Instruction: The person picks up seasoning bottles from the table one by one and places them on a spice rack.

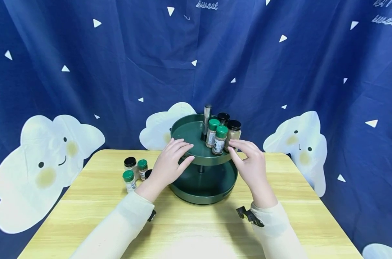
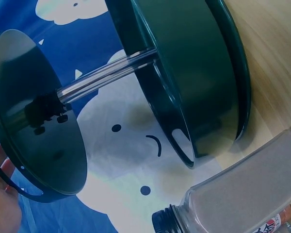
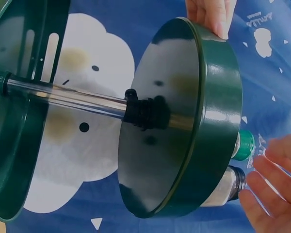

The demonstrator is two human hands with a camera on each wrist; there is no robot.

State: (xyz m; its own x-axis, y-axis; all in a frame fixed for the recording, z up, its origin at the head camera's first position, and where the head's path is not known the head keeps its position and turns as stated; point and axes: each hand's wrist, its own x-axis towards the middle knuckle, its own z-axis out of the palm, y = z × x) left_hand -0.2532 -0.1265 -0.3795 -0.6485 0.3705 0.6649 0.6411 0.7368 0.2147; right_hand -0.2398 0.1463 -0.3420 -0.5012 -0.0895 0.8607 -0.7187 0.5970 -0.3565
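Note:
A dark green two-tier turntable stands on the table, its upper tray over a lower tray on a shiny metal post. My left hand is at the upper tray's near left rim, fingers extended and thumb apart. My right hand is at the right side of that tray, fingers loosely bent beside a black-lidded jar. Two green-capped spice bottles, the nearer one labelled, and another black-lidded jar share the tray. In the right wrist view, my right fingers are spread near the jar lids.
Left of the turntable on the wooden table stand a green-capped bottle, a second green-capped bottle, a black-lidded jar and another black lid partly behind my left wrist. A blue curtain hangs behind.

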